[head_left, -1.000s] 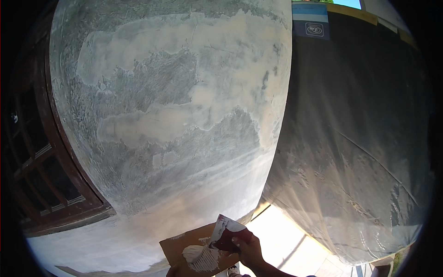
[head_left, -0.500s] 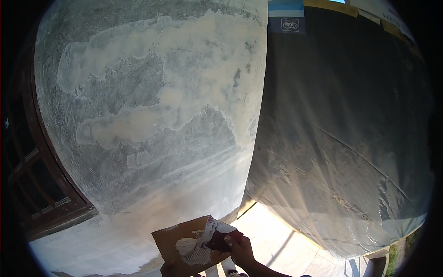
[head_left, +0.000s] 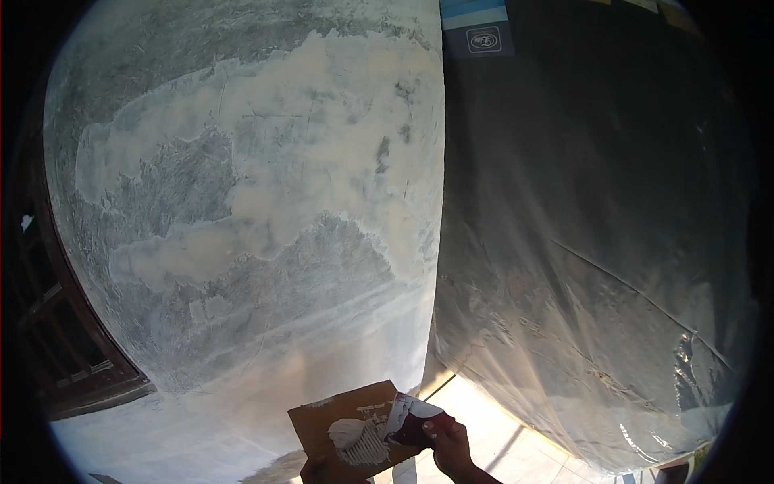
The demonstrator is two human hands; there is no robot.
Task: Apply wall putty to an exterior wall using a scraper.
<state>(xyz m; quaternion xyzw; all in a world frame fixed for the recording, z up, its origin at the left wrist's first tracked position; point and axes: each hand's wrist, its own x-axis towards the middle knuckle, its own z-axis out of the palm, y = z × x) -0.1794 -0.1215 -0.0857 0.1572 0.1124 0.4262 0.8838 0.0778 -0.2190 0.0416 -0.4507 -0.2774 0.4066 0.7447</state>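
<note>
My left hand grips a square brown board at its lower-left edge. The board carries a mound of white paste and a ridged smear beside it. My right hand is closed on a wide, flat scraper, dark red and coated with white paste along one side, lying against the board's right part. Ahead of both hands stands a grey plastered wall, patched with pale filler over its upper and middle area.
A brown wooden barred window is at the left. Dark plastic sheeting, with a blue panel at its top, covers the right side. A sunlit tiled floor shows below the sheeting, next to the wall's base.
My view has shifted, sliding the wall and window leftward in the picture. The board and scraper have moved slightly right relative to half a second ago, still held in my hands.
</note>
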